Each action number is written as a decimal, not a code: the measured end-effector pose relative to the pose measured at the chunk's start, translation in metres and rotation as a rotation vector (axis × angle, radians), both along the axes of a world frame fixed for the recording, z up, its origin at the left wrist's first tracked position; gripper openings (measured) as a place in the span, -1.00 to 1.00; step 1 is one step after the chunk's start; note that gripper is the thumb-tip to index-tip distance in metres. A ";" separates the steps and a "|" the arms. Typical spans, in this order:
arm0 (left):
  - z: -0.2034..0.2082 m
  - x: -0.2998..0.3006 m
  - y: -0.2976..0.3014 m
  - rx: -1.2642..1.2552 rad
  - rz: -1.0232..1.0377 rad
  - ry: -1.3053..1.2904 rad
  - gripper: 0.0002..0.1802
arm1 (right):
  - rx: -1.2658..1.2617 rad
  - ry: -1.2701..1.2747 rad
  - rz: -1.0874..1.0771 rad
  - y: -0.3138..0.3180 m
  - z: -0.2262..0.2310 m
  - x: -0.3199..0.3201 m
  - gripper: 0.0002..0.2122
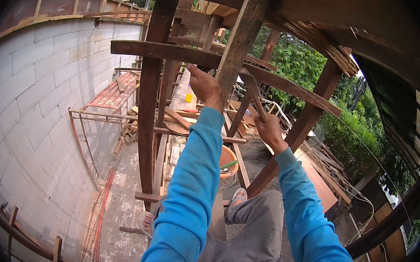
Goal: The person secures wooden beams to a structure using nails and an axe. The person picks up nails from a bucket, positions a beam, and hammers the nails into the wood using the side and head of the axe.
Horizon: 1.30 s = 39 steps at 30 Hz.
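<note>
My left hand [206, 87] is raised, its fingers curled against the lower end of a slanted wooden board [242, 34]. One fingertip reaches the underside of a dark crosspiece [155, 49], and the far side of the hand is hidden. In my right hand [270, 129] is a hammer [255, 93], gripped low on its handle. The hammer's head is up beside the board's right edge, just under the crosspiece. Below my arms, an orange bucket [227, 155] holds a green-handled tool [229, 165].
Dark timber posts [148, 101] and a diagonal brace [299, 128] frame my workspace. A block wall [31, 91] runs along the left, with a rusty metal scaffold [99, 106] beside it. Planks under me support my feet above a concrete floor [120, 218]. A yellow bottle [188, 97] stands ahead.
</note>
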<state>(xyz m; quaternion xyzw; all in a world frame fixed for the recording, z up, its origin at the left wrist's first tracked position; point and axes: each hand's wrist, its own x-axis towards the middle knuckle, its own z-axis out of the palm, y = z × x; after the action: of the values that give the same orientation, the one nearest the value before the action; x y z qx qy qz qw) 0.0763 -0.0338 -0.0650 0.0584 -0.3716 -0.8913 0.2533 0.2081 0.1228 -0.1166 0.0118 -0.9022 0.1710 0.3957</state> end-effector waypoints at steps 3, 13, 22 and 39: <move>-0.009 -0.006 -0.014 -0.068 0.013 -0.004 -0.08 | -0.249 0.191 0.224 -0.025 -0.006 0.041 -0.74; -0.008 -0.009 -0.013 0.013 -0.029 0.067 -0.13 | -0.425 0.089 0.205 -0.027 -0.007 0.009 -0.72; 0.000 0.014 0.004 0.103 -0.048 0.071 -0.11 | -0.039 0.038 0.072 -0.002 -0.022 0.008 -0.75; -0.007 -0.011 -0.021 0.233 -0.128 0.058 0.00 | -0.315 0.189 0.188 -0.015 -0.023 0.019 -0.69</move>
<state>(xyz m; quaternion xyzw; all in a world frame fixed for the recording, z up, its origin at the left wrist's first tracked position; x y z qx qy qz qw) 0.0658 -0.0543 -0.0724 0.0376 -0.2609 -0.9441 0.1979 0.2268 0.1075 -0.1393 0.0500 -0.8181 0.3443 0.4579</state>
